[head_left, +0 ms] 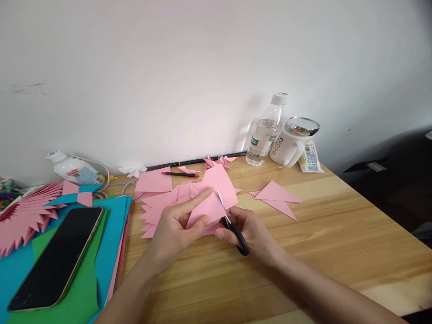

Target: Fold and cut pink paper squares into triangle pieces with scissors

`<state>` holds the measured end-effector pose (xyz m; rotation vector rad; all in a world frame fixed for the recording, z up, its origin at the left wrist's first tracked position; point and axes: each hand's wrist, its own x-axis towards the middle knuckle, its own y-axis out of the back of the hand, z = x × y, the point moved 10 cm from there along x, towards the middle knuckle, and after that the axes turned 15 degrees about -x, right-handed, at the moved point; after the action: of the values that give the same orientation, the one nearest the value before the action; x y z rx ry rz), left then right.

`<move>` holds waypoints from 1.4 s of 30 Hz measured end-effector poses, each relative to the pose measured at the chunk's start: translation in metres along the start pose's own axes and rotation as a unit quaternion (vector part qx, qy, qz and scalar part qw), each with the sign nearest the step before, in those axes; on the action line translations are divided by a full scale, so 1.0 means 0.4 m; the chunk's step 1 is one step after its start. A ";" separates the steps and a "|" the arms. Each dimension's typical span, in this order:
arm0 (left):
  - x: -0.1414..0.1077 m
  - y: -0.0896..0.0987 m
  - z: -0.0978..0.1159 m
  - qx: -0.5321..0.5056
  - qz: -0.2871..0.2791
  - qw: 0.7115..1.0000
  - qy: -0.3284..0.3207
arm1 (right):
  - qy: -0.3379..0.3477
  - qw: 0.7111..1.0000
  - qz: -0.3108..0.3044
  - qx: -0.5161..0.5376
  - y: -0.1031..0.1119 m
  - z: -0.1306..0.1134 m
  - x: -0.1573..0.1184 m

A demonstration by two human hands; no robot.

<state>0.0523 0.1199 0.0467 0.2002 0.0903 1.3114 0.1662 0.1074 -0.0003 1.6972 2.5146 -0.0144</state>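
Note:
My left hand (178,222) pinches a sheet of pink paper (219,184) between thumb and fingers, its index finger lying along the sheet. My right hand (248,231) is closed round the black handles of a pair of scissors (238,234). The scissor blades point up and to the left across the pink paper, near its right part. Behind and below the held sheet lie several folded pink pieces (155,204) with zigzag edges. Two pointed pink pieces (276,198) lie to the right of the hands.
A phone (57,256) rests on blue and green paper (114,225) at the left. Behind are a white bottle (76,168), a pen (180,174), a water bottle (266,132), a white mug (288,144) and a small packet (311,157), near the wall on the wooden table (337,234).

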 end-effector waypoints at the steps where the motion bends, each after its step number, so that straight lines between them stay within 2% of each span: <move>1: 0.000 0.000 0.000 0.002 0.000 1.000 -0.001 | 0.000 1.000 0.000 0.003 0.000 0.000 0.000; 21: 0.001 -0.017 0.004 -0.036 -0.015 0.999 0.006 | -0.005 1.000 0.016 0.008 0.004 0.000 0.002; 42: 0.002 -0.016 0.006 -0.038 -0.011 0.999 -0.005 | -0.029 0.999 0.014 -0.001 0.003 0.036 -0.002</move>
<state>0.0589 0.1190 0.0479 0.1410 0.0345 1.2897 0.1689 0.1063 -0.0144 1.7045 2.4486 -0.0593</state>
